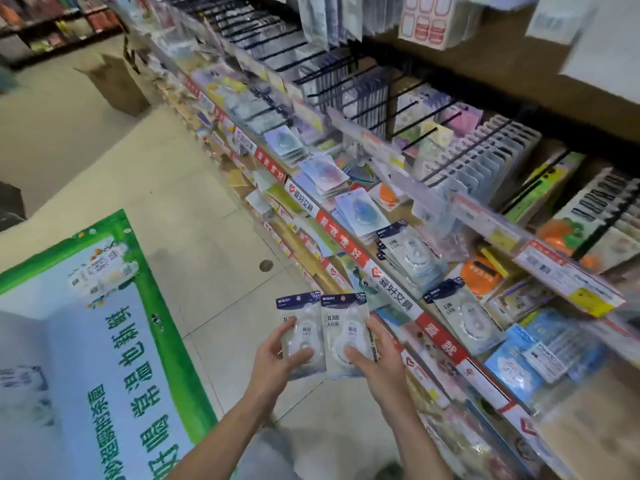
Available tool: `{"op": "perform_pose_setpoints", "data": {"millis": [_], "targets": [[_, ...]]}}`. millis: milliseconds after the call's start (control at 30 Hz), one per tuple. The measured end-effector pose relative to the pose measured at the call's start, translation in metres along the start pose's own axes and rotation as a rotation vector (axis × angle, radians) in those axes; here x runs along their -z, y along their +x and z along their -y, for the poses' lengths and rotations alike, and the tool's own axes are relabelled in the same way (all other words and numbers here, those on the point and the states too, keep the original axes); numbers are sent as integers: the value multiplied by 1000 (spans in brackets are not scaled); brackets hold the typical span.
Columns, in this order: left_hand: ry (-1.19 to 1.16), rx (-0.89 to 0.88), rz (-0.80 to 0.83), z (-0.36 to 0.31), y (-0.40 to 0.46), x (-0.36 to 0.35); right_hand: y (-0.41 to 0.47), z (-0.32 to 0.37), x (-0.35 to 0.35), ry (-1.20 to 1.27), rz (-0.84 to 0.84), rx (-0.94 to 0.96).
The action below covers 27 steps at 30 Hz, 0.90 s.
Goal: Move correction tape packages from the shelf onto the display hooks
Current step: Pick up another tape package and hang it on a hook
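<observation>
Stationery aisle, tiled floor. Left hand pinched one correction tape package, right hand gripped another, header holes up, likely for hooking. More packages lay on shelf right; display hooks far right.

Under my fingers I see two correction tape packages: glossy clear plastic blisters on smooth printed card, dark blue along the top edge. Beyond the fingertips, the packages lying on the shelf have the same shiny plastic fronts that catch the light. Farther up from my fingers, the display hooks look like thin black metal wire, matt. The shelf edge strip is smooth printed red and white plastic. Below my fingers, the floor is pale tile, smooth with a dull sheen.
</observation>
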<state>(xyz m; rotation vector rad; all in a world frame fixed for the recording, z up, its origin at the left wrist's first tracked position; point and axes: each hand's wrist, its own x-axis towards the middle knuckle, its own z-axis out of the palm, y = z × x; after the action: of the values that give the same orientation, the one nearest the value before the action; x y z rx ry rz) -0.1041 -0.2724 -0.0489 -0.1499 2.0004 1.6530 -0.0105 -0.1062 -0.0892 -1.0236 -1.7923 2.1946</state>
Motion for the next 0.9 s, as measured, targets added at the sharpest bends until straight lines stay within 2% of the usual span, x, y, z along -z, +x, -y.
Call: {"op": "perform_pose_setpoints", "data": {"millis": [167, 567, 900], "targets": [[-96, -30, -33, -17, 42, 77, 32, 29, -86, -126, 52, 62], [-165, -212, -99, -81, 161, 316, 110, 84, -354, -249, 127, 290], [-266, -275, -254, -117, 236, 446, 175, 128, -513, -331, 298, 392]]}}
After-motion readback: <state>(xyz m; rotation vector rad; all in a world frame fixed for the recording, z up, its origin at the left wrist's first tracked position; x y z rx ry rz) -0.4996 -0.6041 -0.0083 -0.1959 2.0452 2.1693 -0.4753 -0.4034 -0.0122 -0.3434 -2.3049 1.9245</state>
